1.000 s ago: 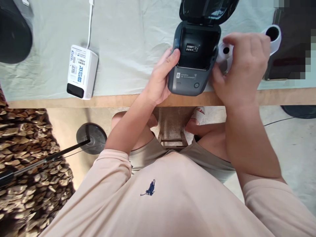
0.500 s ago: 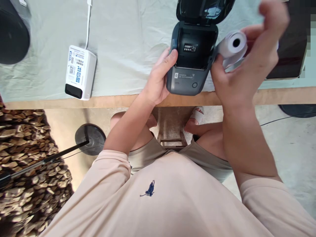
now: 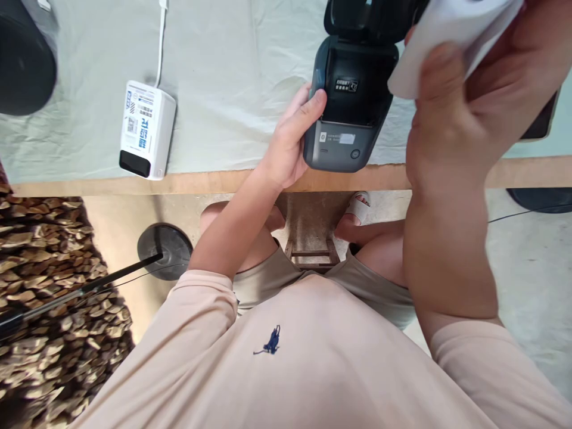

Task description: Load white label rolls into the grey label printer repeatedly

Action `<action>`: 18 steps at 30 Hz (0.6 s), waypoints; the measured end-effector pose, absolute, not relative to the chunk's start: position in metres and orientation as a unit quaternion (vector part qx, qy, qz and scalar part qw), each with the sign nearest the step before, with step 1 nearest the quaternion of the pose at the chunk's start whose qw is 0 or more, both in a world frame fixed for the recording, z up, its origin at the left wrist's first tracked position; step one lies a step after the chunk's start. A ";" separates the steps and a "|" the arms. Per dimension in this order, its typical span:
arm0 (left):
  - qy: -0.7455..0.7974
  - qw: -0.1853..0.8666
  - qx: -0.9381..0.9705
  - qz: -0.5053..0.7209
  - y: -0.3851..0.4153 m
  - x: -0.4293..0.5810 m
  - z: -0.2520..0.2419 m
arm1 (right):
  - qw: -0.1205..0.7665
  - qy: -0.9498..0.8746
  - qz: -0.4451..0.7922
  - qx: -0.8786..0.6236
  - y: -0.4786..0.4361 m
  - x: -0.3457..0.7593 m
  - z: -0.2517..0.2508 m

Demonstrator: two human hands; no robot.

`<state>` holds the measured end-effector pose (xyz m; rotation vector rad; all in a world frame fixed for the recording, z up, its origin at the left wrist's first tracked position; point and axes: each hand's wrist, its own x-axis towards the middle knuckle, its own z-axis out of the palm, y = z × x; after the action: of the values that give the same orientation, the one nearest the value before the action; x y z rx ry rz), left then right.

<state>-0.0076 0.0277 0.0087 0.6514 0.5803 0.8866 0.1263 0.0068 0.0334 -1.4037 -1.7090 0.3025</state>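
Observation:
My left hand (image 3: 297,134) grips the left side of a dark grey portable printer (image 3: 333,146), thumb on its top face. The printer's black lid (image 3: 357,21) is flipped up, and its paper bay shows a small printed label inside. My right hand (image 3: 473,113) is closed around a white paper roll (image 3: 440,44), raised close to the camera at the upper right. The roll is apart from the bay and hides part of the lid; some of my right fingers lie behind it.
A white power bank (image 3: 145,131) with a cable (image 3: 159,47) lies on the cloth-covered table (image 3: 214,89). Dark objects stand at the far left (image 3: 22,59) and under my right hand. Below the wooden edge is a round stand base (image 3: 164,250) with a pole, beside stacked firewood (image 3: 49,274).
My right hand has lifted the paper roll up toward the camera and turned it, away from the printer's side. My left hand and the printer have barely shifted.

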 end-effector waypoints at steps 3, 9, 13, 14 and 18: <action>0.275 0.806 0.328 0.408 0.027 -0.009 0.007 | 0.348 -0.727 0.060 -0.589 0.002 0.121 0.035; 0.285 0.784 0.371 0.407 0.025 -0.008 0.008 | 0.246 -0.733 0.021 -0.634 -0.001 0.119 0.032; 0.287 0.788 0.364 0.405 0.025 -0.007 0.007 | 0.224 -0.724 0.003 -0.652 0.002 0.122 0.031; 0.289 0.788 0.361 0.406 0.025 -0.007 0.006 | 0.220 -0.727 0.003 -0.651 0.002 0.122 0.031; 0.288 0.791 0.358 0.403 0.025 -0.008 0.007 | 0.221 -0.731 0.000 -0.646 0.001 0.123 0.031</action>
<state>-0.0082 0.0254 0.0069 0.7704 0.6190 0.8681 0.1228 0.0015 0.0308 -1.7848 -2.0200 0.0001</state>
